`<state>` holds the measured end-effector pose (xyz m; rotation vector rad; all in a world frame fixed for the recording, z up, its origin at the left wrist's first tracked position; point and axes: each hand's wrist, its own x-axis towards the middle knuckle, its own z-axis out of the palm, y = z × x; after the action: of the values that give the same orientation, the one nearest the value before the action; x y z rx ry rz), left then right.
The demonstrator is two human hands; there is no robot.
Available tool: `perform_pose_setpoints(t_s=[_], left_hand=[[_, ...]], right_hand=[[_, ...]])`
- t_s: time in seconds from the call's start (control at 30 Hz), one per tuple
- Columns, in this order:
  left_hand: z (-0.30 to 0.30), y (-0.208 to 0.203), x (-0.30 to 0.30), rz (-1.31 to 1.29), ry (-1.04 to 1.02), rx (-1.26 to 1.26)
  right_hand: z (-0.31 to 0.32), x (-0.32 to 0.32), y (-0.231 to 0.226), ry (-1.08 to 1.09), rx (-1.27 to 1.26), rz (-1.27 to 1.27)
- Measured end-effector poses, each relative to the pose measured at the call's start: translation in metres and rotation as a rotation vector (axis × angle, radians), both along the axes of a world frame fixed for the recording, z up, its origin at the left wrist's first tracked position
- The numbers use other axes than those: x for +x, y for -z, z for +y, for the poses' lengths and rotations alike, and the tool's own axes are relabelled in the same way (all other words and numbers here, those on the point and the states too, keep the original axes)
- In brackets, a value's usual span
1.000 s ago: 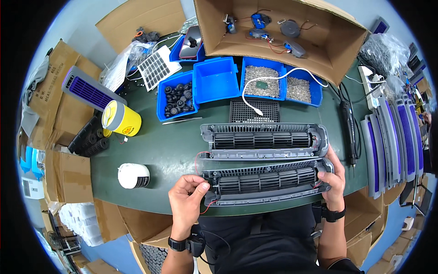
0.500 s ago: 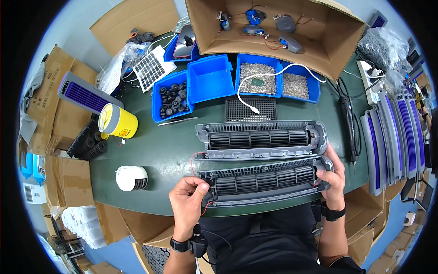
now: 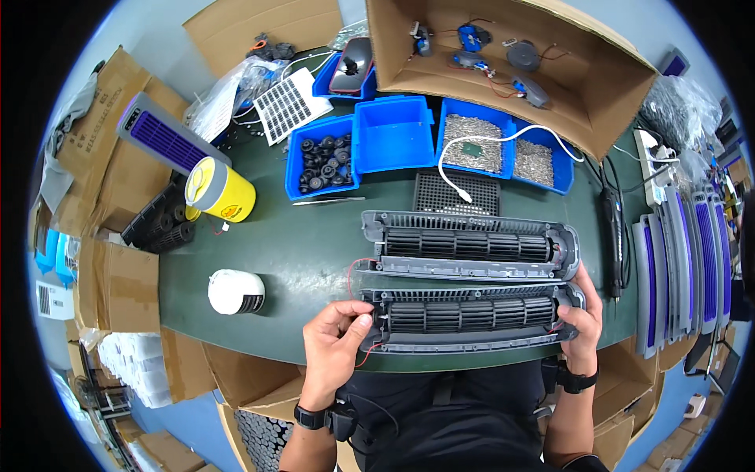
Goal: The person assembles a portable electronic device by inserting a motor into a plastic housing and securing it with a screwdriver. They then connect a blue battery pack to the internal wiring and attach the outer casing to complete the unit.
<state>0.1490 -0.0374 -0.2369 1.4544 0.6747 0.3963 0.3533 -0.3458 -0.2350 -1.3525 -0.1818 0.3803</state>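
Two grey tower-fan housings lie one behind the other on the green table, each with a black barrel-shaped fan wheel inside. The near housing [image 3: 472, 340] sits at the table's front edge. My left hand [image 3: 334, 338] is closed at its left end, thumb and index finger pinching by the end of its fan wheel [image 3: 472, 315]; the fingertips partly hide that spot. My right hand [image 3: 580, 322] grips the right end, thumb on top and fingers behind. Thin red wires [image 3: 366, 355] show at the left end. The far housing [image 3: 472, 267] lies just behind, untouched.
Behind stand blue bins [image 3: 393, 141] with black round parts and screws, and a cardboard box [image 3: 511, 71] of small motors. An electric screwdriver [image 3: 612, 236] and finished-looking fan panels [image 3: 684, 267] are right. Left are a yellow canister [image 3: 224, 193] and white tub [image 3: 236, 293].
The whole view has shifted, so most table things appear farther right. The near housing looks more level than before. Both hands keep their places at its ends.
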Motion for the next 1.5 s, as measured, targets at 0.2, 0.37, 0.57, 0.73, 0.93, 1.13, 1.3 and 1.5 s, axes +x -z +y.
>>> perform_pose_setpoints(t_s=[0.2, 0.37, 0.57, 0.73, 0.93, 1.13, 1.3, 1.5], left_hand=[[0.007, -0.007, -0.006, 0.058, 0.097, -0.006], [0.004, 0.007, -0.004, 0.027, 0.048, -0.01], [0.007, -0.006, -0.002, 0.037, 0.09, -0.016], [0.005, -0.002, 0.003, 0.027, 0.029, -0.112], [0.007, -0.003, 0.001, 0.029, 0.067, -0.08], [0.006, -0.009, 0.003, 0.024, 0.07, -0.063], [0.007, -0.013, 0.002, 0.043, 0.089, -0.033], [0.005, -0.012, 0.003, 0.048, 0.08, 0.012]], right_hand=[[-0.003, -0.001, 0.003, 0.029, -0.014, -0.001], [-0.005, 0.0, 0.005, 0.024, -0.018, -0.01], [0.0, -0.002, 0.0, 0.034, 0.008, -0.008], [-0.001, -0.002, 0.001, 0.044, 0.009, -0.002], [0.001, -0.003, -0.001, 0.046, -0.002, -0.001], [0.002, -0.002, -0.001, 0.04, -0.007, -0.015], [0.0, -0.001, 0.001, 0.035, -0.005, -0.011], [-0.001, -0.001, 0.003, 0.037, 0.024, -0.009]])
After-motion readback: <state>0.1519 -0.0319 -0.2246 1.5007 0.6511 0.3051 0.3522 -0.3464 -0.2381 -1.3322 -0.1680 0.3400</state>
